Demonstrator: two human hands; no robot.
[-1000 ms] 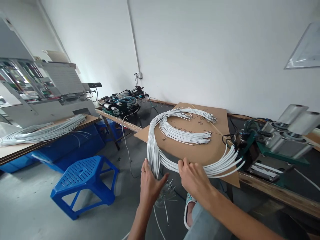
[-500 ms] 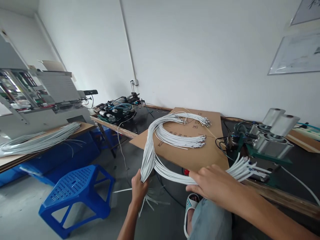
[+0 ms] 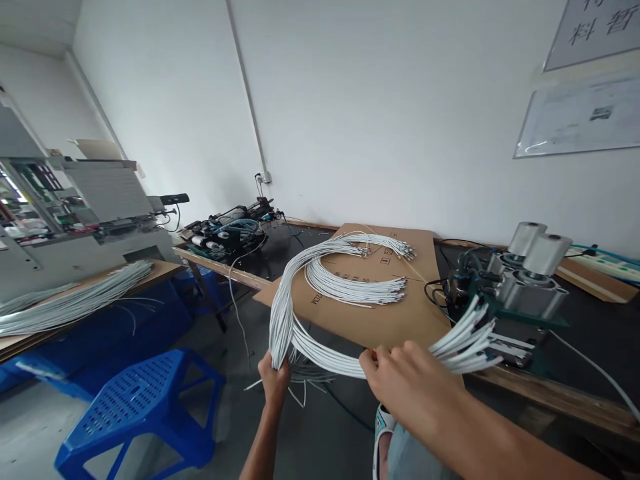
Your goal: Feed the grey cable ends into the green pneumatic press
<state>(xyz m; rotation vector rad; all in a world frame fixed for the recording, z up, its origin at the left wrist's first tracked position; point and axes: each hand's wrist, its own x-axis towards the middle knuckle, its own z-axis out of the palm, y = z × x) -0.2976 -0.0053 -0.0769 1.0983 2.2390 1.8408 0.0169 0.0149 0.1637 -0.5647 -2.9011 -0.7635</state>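
A thick bundle of white cables (image 3: pixel 281 313) arches off the table and bends back in a loop in front of me. My left hand (image 3: pixel 274 381) is closed round the bundle at the low left bend. Further right, my right hand (image 3: pixel 407 380) wraps over the same bundle from above, and the loose cable ends (image 3: pixel 465 343) fan out past it. Other white cables (image 3: pixel 345 288) lie curved on a cardboard sheet (image 3: pixel 380 327), their tipped ends pointing right. Part of the bundle is hidden under my right hand.
At right stands a machine with silver cylinders (image 3: pixel 543 267); another black machine (image 3: pixel 225 230) sits at the table's left. A blue stool (image 3: pixel 145 393) is on the floor at left. More cables (image 3: pixel 95 293) lie on a side bench. Loose strands hang below my left hand.
My view has turned slightly right. My right hand has shifted left a little and its fingers curl further over the bundle. The left hand keeps its grip.
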